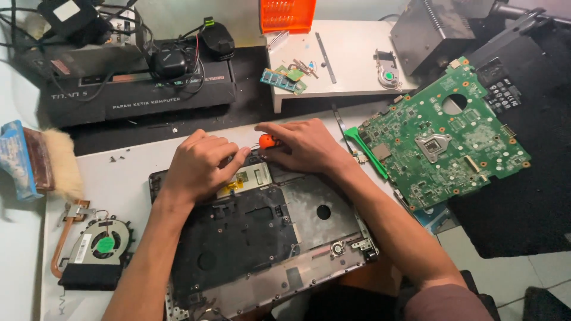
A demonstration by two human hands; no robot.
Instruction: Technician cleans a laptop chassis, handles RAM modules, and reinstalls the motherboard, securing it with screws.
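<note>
An opened black laptop base (262, 238) lies in front of me with its board removed. My left hand (199, 166) rests on its far edge, fingertips pinched over a yellowish part (235, 183) near a pale rectangular panel. My right hand (303, 145) is curled around a small screwdriver with an orange handle (267, 141), its tip pointing down at the same far edge. The two hands almost touch there.
A green motherboard (443, 139) lies to the right, with a green pry tool (366, 148) beside it. A cooling fan with copper heat pipe (98, 244) sits at left, next to a brush (59, 160). A white stand (351, 59) holding memory sticks and an orange tray (287, 15) lies beyond.
</note>
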